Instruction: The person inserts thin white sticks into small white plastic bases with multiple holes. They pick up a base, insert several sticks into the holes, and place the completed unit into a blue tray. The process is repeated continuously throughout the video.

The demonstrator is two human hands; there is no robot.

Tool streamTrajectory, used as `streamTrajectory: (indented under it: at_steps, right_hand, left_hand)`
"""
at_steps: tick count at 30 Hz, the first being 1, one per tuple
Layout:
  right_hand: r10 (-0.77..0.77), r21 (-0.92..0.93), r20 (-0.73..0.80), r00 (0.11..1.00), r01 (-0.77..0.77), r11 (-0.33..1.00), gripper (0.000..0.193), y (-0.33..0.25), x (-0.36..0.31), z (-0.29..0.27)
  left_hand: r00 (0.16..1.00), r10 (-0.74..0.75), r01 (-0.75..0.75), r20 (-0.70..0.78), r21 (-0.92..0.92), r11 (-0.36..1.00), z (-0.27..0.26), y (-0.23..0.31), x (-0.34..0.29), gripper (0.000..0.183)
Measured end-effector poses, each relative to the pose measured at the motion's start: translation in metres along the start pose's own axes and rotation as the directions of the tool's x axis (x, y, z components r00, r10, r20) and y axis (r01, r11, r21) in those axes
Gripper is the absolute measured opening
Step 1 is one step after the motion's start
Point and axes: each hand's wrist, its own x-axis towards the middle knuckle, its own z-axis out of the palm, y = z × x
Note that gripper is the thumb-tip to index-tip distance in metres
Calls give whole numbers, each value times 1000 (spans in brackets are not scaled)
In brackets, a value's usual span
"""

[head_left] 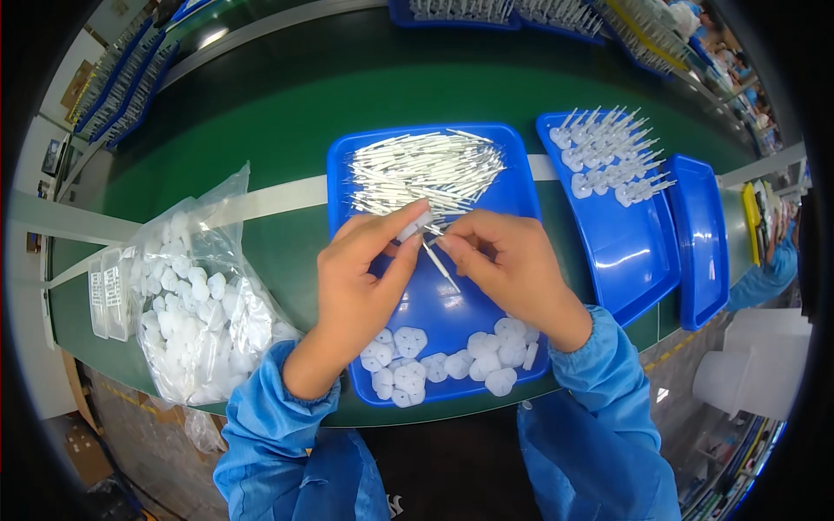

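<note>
Over the blue tray (452, 306), my two hands meet. Pinched between thumb and forefinger of my left hand (365, 269) is a small white plastic disc (414, 227), seen nearly edge-on. My right hand (508, 260) closes its thumb and forefinger on the metal end of a thin white rod right beside that disc. Another white rod (440, 265) slants down between the hands; whether it is fixed to the disc I cannot tell. Many such rods (426, 169) lie heaped in the tray's far half. Loose white scalloped discs (486, 349) lie along its near edge.
A clear plastic bag (204, 321) full of white discs lies on the left. On the right, a blue tray (621, 252) carries discs with upright rods, beside another blue tray (702, 234). More filled trays (460, 12) stand at the back. The green table (261, 113) ends before my lap.
</note>
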Motion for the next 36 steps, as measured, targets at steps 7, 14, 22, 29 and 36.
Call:
streamTrajectory:
  at_steps: [7, 14, 22, 29, 36]
  right_hand:
    - [-17, -57, 16, 1000, 18, 998, 13, 6, -1, -1]
    - [-542, -630, -63, 838, 388, 673, 10, 11, -3, 8]
    - [-514, -449, -44, 856, 443, 776, 13, 18, 3, 1]
    - [-497, -532, -82, 864, 384, 755, 17, 15, -2, -1]
    - [-313, 0, -111, 943, 315, 949, 28, 18, -5, -11]
  left_hand:
    - [979, 194, -202, 62, 188, 961, 2, -2, 2, 48]
    - [964, 265, -258, 6, 238, 936, 10, -4, 2, 46]
    - [992, 122, -124, 24, 163, 979, 8, 1, -2, 46]
    - [994, -105, 111, 43, -159, 981, 12, -4, 3, 51]
    - [990, 135, -132, 48, -50, 990, 1, -4, 7, 53]
